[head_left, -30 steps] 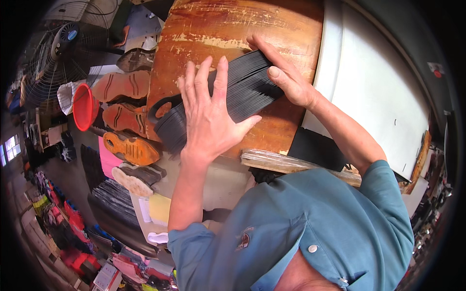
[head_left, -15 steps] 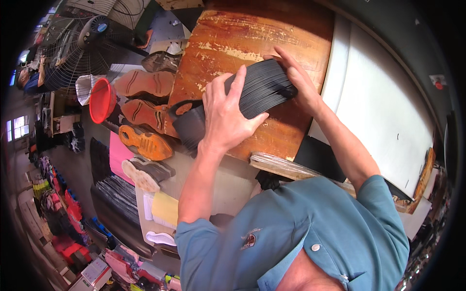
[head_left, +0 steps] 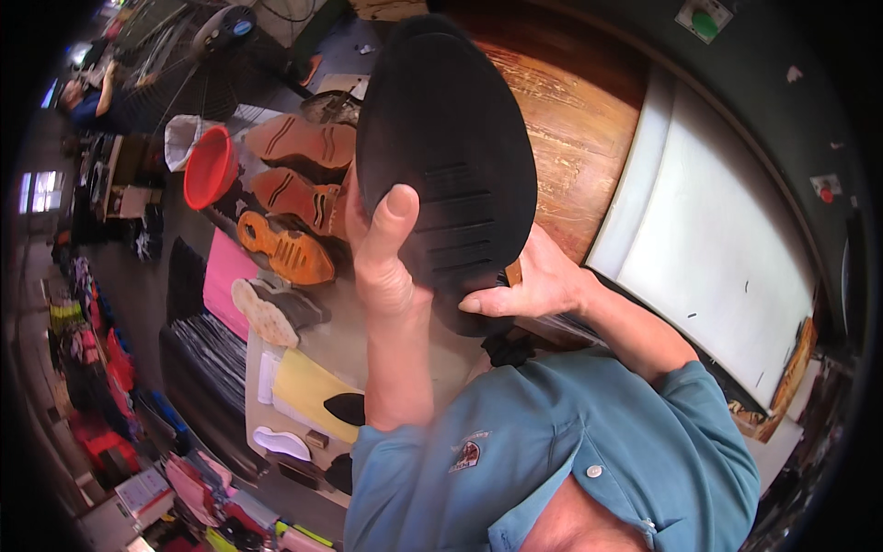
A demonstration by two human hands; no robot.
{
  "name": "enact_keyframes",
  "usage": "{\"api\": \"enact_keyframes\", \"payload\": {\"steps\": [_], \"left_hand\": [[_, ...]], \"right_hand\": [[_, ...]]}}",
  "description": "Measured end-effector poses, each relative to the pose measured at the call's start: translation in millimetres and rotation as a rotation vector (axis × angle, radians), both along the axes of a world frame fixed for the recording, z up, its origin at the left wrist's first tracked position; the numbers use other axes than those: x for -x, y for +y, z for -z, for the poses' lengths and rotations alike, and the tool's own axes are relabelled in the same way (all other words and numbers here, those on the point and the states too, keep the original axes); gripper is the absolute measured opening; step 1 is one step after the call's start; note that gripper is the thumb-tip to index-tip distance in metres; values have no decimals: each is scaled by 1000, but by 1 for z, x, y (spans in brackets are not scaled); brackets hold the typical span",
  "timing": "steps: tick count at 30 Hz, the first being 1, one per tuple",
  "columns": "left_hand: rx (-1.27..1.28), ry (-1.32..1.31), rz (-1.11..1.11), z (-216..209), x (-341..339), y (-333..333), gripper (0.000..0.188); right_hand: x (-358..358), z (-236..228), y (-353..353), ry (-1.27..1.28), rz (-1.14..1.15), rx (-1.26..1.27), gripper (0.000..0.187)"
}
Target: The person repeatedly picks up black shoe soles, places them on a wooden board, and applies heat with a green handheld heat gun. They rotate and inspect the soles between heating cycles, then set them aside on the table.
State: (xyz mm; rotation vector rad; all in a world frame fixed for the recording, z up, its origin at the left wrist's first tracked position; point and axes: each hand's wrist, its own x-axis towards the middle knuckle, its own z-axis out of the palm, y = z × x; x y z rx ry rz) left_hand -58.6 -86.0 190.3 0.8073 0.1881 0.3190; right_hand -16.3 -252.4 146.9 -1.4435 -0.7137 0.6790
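Black sole-shaped pieces (head_left: 446,129) are raised close in front of me, the broad face of the top one turned up with several short slots across it. From here I cannot tell how many lie beneath. My left hand (head_left: 386,262) grips the left edge, its thumb over the top face and its fingers hidden behind. At the narrow lower end my right hand (head_left: 543,281) pinches them, thumb on top. Partly covered by the pieces is the scratched wooden tabletop (head_left: 575,115).
Left of the table lie reddish soles (head_left: 299,143), an orange slotted sole (head_left: 290,250) and a pale sole (head_left: 267,308). A red bowl (head_left: 210,168) and a fan (head_left: 221,37) stand beyond. A white panel (head_left: 717,239) is at right. Another person (head_left: 87,106) is far left.
The black stack, previously edge-on above the wooden tabletop, has come up toward me and turned face-on. My left thumb now lies over its face; my right hand has moved to its lower end.
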Motion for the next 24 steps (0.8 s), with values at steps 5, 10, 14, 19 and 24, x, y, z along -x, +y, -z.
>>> {"api": "enact_keyframes", "payload": {"steps": [5, 10, 14, 19, 24], "left_hand": [[90, 46, -51, 9, 22, 3, 59], [159, 50, -34, 23, 51, -3, 62], [56, -16, 9, 37, 81, -10, 90], [-160, -11, -8, 46, 114, -24, 127], [-391, 176, -251, 35, 139, -61, 120]], "right_hand": [[28, -29, -4, 172, 33, 144, 109], [47, -33, -9, 178, -12, 228, 105], [59, -28, -20, 134, -40, 226, 97], [68, -15, -32, 254, -120, 109, 79], [78, 22, -47, 557, -245, -70, 88]]}}
